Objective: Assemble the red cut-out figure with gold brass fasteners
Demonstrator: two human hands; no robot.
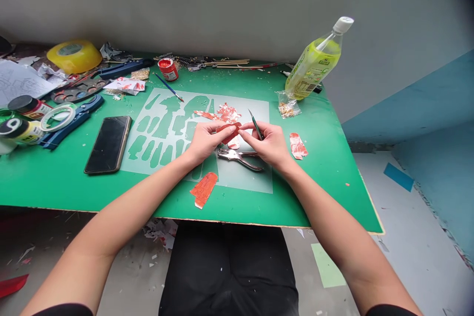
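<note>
As your two hands meet over the cut-out sheet [264,173], your left hand [205,139] has its grip closed on a red piece [235,134], thumb laid across the top. And here's your right hand [269,143], fingertips right at the near end of that same piece, its grip also wrapped around a slim tool [255,123], the pointed end angled up and away from you!

Right under your hands sits a metal punch [240,157], handles toward your right. Just beyond your fingers, red-and-white scraps [226,112] lie in a loose heap. Closer to you, another red strip [204,190] rests across the green counter [326,182] by the sheet's near edge, while a patchy red-and-white strip [297,145] lies out past your right hand.

Over to your left, there's the phone [108,144], face up just beside the sheet. Farther back, an open paint jar [168,69] stands near a brush [169,88], and off to the right a bottle [314,66] stands behind a little bag [289,107] of gold bits.
</note>
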